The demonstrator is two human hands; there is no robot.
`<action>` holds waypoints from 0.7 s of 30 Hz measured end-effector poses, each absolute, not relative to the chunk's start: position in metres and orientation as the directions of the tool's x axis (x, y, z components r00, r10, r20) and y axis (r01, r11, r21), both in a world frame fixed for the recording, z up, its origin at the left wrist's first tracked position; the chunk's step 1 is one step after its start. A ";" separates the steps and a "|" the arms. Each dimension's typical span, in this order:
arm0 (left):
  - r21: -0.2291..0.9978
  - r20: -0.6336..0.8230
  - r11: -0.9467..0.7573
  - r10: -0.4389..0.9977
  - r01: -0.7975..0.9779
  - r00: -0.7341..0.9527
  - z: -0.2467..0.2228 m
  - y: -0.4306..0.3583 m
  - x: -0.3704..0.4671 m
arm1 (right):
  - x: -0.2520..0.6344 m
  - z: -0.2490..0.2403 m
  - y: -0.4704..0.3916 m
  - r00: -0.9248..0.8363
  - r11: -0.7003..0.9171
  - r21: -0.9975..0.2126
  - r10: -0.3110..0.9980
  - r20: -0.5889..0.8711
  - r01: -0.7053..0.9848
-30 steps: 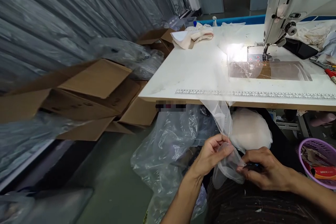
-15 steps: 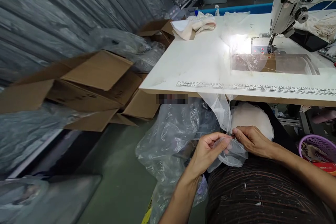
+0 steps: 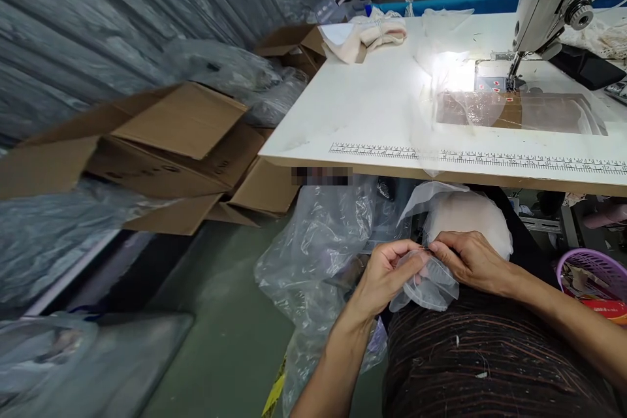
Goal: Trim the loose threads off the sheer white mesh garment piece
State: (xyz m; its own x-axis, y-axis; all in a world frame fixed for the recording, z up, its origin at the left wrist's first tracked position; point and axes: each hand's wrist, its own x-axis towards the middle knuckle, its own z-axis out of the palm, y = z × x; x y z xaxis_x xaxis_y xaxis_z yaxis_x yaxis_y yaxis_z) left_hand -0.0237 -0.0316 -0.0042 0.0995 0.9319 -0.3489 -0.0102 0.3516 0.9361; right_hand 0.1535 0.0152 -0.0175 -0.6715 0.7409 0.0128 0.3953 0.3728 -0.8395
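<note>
Sheer white fabric (image 3: 434,287) hangs in loose folds from my left hand (image 3: 392,271), whose thumb and fingers pinch its upper edge. My right hand (image 3: 470,261) touches the left fingertips, its thumb and index finger pressed together on something thin and dark, too small to make out. Another piece of the sheer fabric rises behind the hands below the table edge. Beyond my right hand rests a rounded pile of pale cloth (image 3: 467,219).
The white sewing table (image 3: 362,111) carries a sewing machine (image 3: 543,6) and folded cream cloth (image 3: 379,32). Open cardboard boxes (image 3: 181,121) and clear plastic bags (image 3: 313,241) stand left. A purple basket (image 3: 595,264) is at the right.
The sheer strip that reached from the table edge to my hands has dropped and folded lower. My hands stay together. The view has shifted slightly.
</note>
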 end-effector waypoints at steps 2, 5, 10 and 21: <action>0.935 -0.352 0.354 0.931 -0.005 0.095 -0.004 -0.031 -0.023 | 0.153 -0.019 0.015 -0.647 0.344 -0.847 0.762 0.000 0.405; 0.930 -0.366 0.367 0.922 0.017 0.122 -0.006 -0.030 -0.021 | 0.156 -0.020 0.010 -0.599 0.201 -0.909 0.798 -0.064 0.365; 0.913 -0.406 0.402 0.882 0.069 0.238 -0.012 -0.024 -0.013 | 0.175 -0.021 -0.009 -0.617 -0.106 -0.975 0.759 -0.207 0.196; 0.913 -0.370 0.178 0.742 0.368 0.560 -0.023 0.032 0.001 | 0.234 -0.045 -0.010 -0.270 -0.131 -0.964 0.943 -0.193 0.232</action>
State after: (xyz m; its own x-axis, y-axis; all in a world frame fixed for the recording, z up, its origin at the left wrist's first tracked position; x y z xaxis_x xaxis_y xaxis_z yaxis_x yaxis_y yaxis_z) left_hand 0.0009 0.0322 -0.0228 0.5596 0.7416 -0.3699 0.3677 0.1778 0.9128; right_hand 0.2343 -0.0102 -0.0451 -0.2697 0.9433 -0.1932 0.2317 -0.1312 -0.9639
